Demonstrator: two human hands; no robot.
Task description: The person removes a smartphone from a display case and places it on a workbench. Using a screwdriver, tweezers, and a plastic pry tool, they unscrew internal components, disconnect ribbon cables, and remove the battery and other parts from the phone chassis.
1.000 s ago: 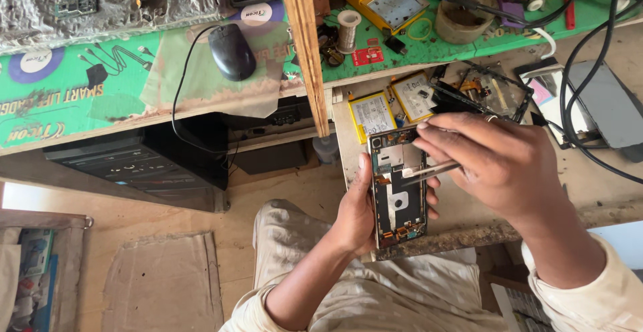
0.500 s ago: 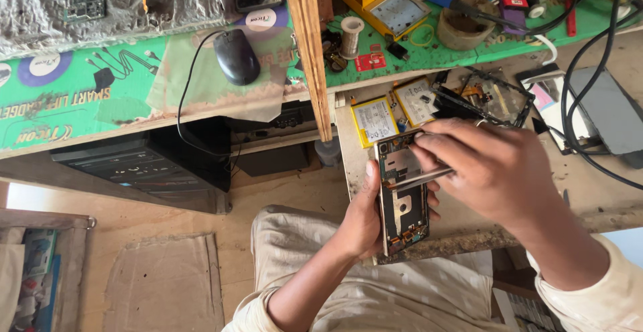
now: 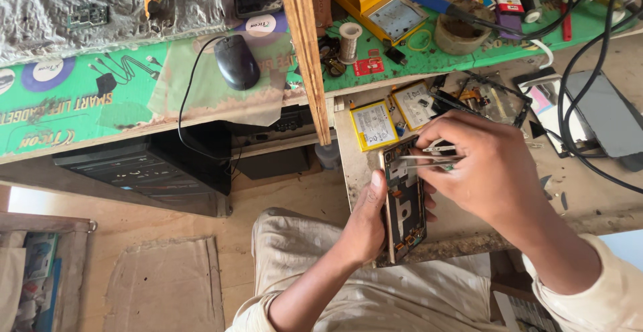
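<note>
Gold-edged and opened, the phone [image 3: 404, 201] stands upright over the lap, clamped along its edge by the left hand [image 3: 365, 221]. Just above, the right hand [image 3: 485, 171] pinches tweezers [image 3: 429, 160] whose tips touch the phone's top. Beyond, two yellow batteries [image 3: 394, 115] lie on the table [image 3: 589, 191]; a mouse [image 3: 236, 62] sits farther off.

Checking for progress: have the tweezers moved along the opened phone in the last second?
Yes. The tweezers in the right hand now sit closer to the yellow battery on the bench, nearer the top end of the opened phone.
</note>
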